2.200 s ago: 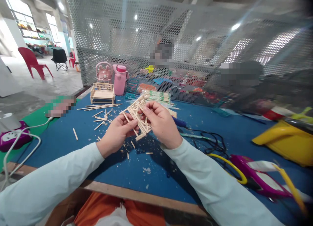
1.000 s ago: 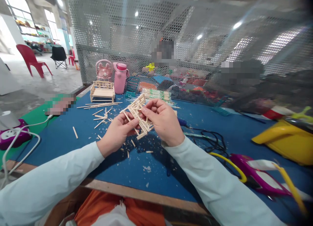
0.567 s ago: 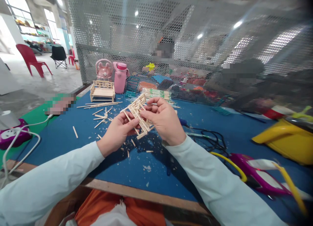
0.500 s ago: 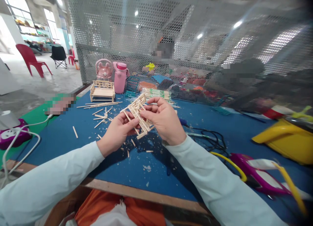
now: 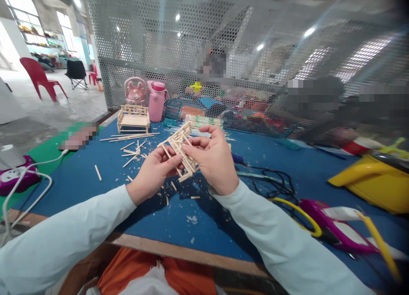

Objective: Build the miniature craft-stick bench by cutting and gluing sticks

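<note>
A small model frame of pale wooden sticks [image 5: 179,142] is held tilted above the table. My left hand [image 5: 156,169] grips its lower left side, thumb on top. On its right side, my right hand [image 5: 217,156] is closed, thumb and forefinger pinching the sticks; some fingertips are hidden behind the frame. Beyond my left hand stands a finished-looking miniature wooden bench [image 5: 133,119]. Long thin sticks [image 5: 128,137] lie in front of the bench, with short cut pieces [image 5: 137,150] and shavings scattered nearer to me.
A pink bottle [image 5: 156,103] and a pink bear-shaped item [image 5: 135,91] stand behind the bench. A perforated metal screen [image 5: 166,52] closes off the far side. To the right are black cable [image 5: 281,182], a purple device [image 5: 338,229] and a yellow container [image 5: 373,180]. A phone [image 5: 79,137] lies left.
My right hand has shifted slightly left and turned at the wrist, its forearm moving along with it. The frame and my left hand stay almost where they were.
</note>
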A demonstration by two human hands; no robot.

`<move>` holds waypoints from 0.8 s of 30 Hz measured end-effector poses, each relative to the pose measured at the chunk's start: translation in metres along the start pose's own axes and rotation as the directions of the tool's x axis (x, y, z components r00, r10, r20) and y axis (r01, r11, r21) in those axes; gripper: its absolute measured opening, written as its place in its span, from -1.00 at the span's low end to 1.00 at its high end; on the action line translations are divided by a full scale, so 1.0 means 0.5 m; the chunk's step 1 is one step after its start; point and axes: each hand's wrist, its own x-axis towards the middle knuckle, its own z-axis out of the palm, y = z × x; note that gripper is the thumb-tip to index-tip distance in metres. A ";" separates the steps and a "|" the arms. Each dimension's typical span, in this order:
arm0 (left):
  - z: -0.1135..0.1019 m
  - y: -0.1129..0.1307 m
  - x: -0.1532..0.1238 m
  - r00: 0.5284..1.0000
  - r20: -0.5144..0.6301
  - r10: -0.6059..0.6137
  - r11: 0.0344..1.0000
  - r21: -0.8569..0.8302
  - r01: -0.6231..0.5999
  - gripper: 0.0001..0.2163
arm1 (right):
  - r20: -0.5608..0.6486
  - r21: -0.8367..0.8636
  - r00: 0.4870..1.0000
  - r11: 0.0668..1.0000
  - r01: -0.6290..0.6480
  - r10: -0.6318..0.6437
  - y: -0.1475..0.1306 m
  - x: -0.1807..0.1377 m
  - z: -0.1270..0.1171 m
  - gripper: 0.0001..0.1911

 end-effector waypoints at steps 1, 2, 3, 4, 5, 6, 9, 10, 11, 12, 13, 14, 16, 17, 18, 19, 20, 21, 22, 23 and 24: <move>0.000 0.000 0.000 1.000 0.001 0.001 1.000 0.009 -0.001 -0.68 | -0.006 0.003 1.000 1.000 -0.001 0.002 0.000 -0.001 0.000 -0.45; 0.000 0.001 -0.001 1.000 0.002 0.001 1.000 0.017 -0.001 -0.68 | -0.013 0.006 1.000 1.000 -0.004 0.004 0.000 -0.001 -0.001 -0.46; 0.000 0.001 -0.001 1.000 0.001 0.002 1.000 0.022 -0.002 -0.68 | -0.016 0.008 1.000 1.000 -0.011 0.011 0.000 -0.001 -0.001 -0.46; 0.001 0.002 -0.002 1.000 -0.002 0.002 1.000 0.025 -0.002 -0.68 | -0.016 0.008 1.000 1.000 -0.023 0.023 0.000 -0.001 -0.002 -0.46; 0.001 0.002 -0.002 1.000 -0.005 0.001 1.000 0.027 -0.001 -0.67 | -0.016 0.009 0.999 0.999 -0.037 0.037 0.001 0.000 -0.003 -0.46; 0.001 0.003 -0.003 1.000 -0.009 -0.001 1.000 0.028 0.001 -0.67 | -0.013 0.010 0.999 0.999 -0.053 0.053 0.001 0.000 -0.004 -0.46; 0.002 0.004 -0.005 1.000 -0.017 -0.010 0.999 0.041 0.011 -0.66 | 0.004 0.034 0.997 0.996 -0.080 0.080 0.001 0.003 -0.006 -0.44; 0.002 0.004 -0.005 1.000 -0.013 -0.015 0.999 0.049 0.015 -0.66 | 0.014 0.051 0.997 0.995 -0.081 0.081 0.001 0.003 -0.006 -0.44; 0.002 0.003 -0.005 1.000 -0.007 -0.019 0.998 0.056 0.019 -0.67 | 0.025 0.072 0.996 0.994 -0.083 0.081 0.002 0.003 -0.006 -0.45; 0.002 0.003 -0.006 1.000 0.003 -0.023 0.998 0.064 0.023 -0.67 | 0.038 0.094 0.996 0.992 -0.086 0.083 0.002 0.003 -0.005 -0.45; 0.002 0.003 -0.006 1.000 0.012 -0.026 0.997 0.071 0.025 -0.68 | 0.048 0.116 0.995 0.989 -0.092 0.086 0.003 0.003 -0.005 -0.44; 0.002 0.003 -0.006 0.999 0.021 -0.028 0.997 0.077 0.026 -0.68 | 0.054 0.137 0.994 0.986 -0.098 0.091 0.004 0.003 -0.004 -0.44; 0.002 0.003 -0.007 0.999 0.032 -0.032 0.995 0.091 0.029 -0.68 | 0.053 0.177 0.993 0.978 -0.113 0.105 0.006 0.002 -0.002 -0.44; 0.002 0.004 -0.008 0.999 0.035 -0.035 0.995 0.099 0.031 -0.68 | 0.050 0.196 0.992 0.973 -0.122 0.114 0.007 0.001 -0.001 -0.43; 0.002 0.004 -0.008 0.999 0.037 -0.038 0.994 0.106 0.033 -0.68 | 0.046 0.214 0.991 0.968 -0.130 0.123 0.007 0.000 -0.001 -0.42; 0.002 0.005 -0.009 0.998 0.038 -0.040 0.993 0.114 0.035 -0.68 | 0.044 0.229 0.990 0.964 -0.138 0.131 0.008 0.000 0.000 -0.42; 0.002 0.006 -0.009 0.998 0.038 -0.040 0.992 0.122 0.035 -0.68 | 0.045 0.240 0.989 0.960 -0.145 0.138 0.008 -0.001 0.000 -0.41; 0.002 0.006 -0.008 0.999 0.037 -0.039 0.991 0.132 0.034 -0.68 | 0.048 0.249 0.988 0.957 -0.151 0.144 0.009 -0.001 0.000 -0.40; 0.003 0.005 -0.007 0.999 0.035 -0.037 0.989 0.144 0.032 -0.68 | 0.049 0.255 0.988 0.955 -0.154 0.146 0.009 -0.001 0.000 -0.40; 0.003 0.004 -0.005 0.999 0.032 -0.034 0.986 0.161 0.029 -0.69 | 0.052 0.257 0.988 0.954 -0.152 0.144 0.010 0.000 0.000 -0.40; 0.003 0.002 -0.004 0.999 0.030 -0.030 0.982 0.187 0.023 -0.69 | 0.055 0.252 0.989 0.957 -0.147 0.137 0.010 0.001 0.000 -0.40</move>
